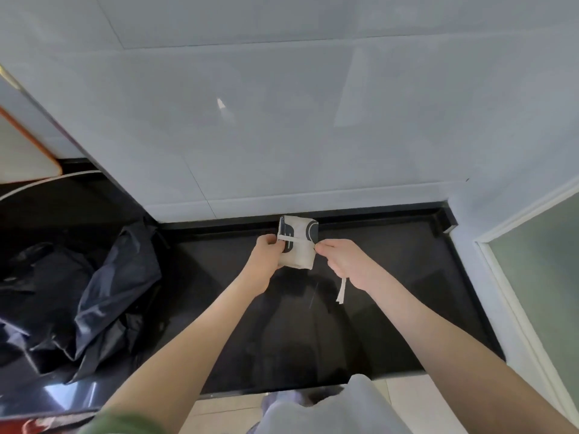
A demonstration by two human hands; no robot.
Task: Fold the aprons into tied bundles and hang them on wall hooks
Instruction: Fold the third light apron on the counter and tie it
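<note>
A pale shirt (329, 408) hung closest. Over the black counter (401, 277), the left hand (266, 250) gripped the folded apron bundle (299, 245) near the wall, to keep it still. The right hand (341, 261) pinched its strap (342, 289), likely pulling the tie tight.

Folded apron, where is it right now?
In the head view, the folded apron is in the middle, over the black counter by the wall; the left hand grips it and the right hand pinches its strap.
</note>
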